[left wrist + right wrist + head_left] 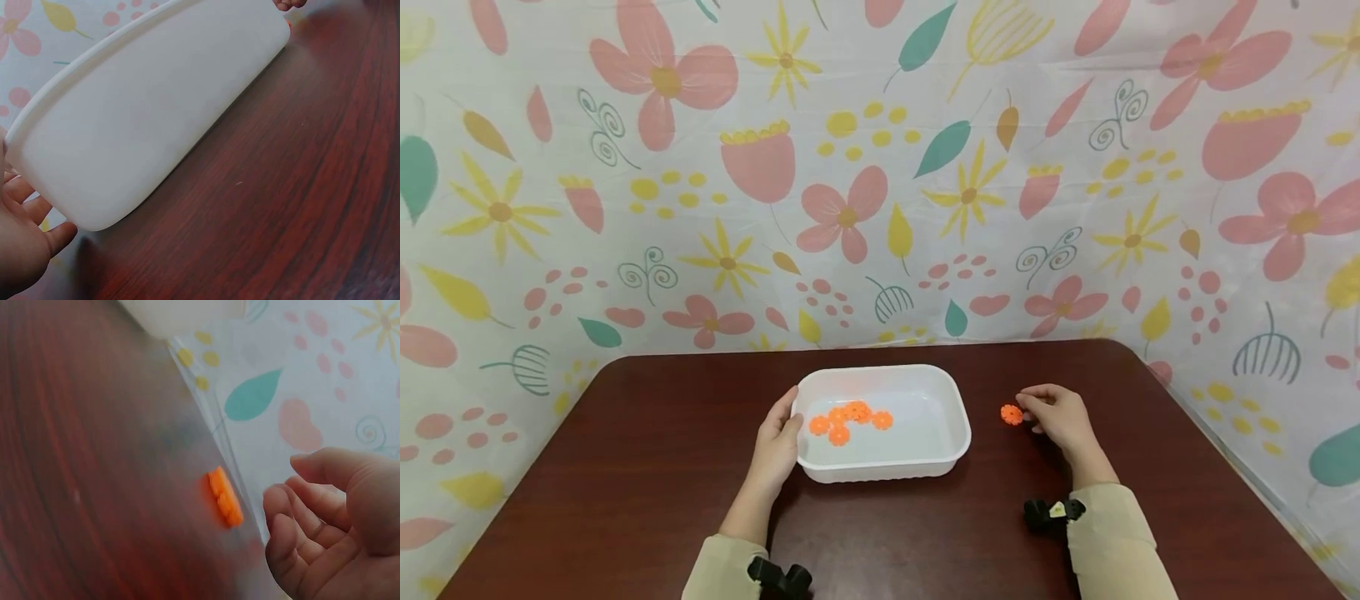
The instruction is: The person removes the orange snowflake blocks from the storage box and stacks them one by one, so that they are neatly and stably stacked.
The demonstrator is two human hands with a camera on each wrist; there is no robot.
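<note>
A white plastic tray (917, 475) stands on the dark table, with several small orange notched discs (839, 435) lying in its left half. My left hand (778, 442) holds the tray's left end by the rim. In the left wrist view, fingers of that hand (25, 244) lie against the tray's end wall (125, 125). To the right of the tray, a single orange notched disc (1012, 414) is at the fingertips of my right hand (1060, 421). The right wrist view shows this disc (225, 497) apart from the loosely curled fingers, with the thumb raised.
The dark brown wooden table (625, 500) reaches back to a flower-patterned cloth (880, 208), which hangs behind it and along its sides. Black wrist cameras are strapped at both sleeves, the right one (1052, 512) close above the tabletop.
</note>
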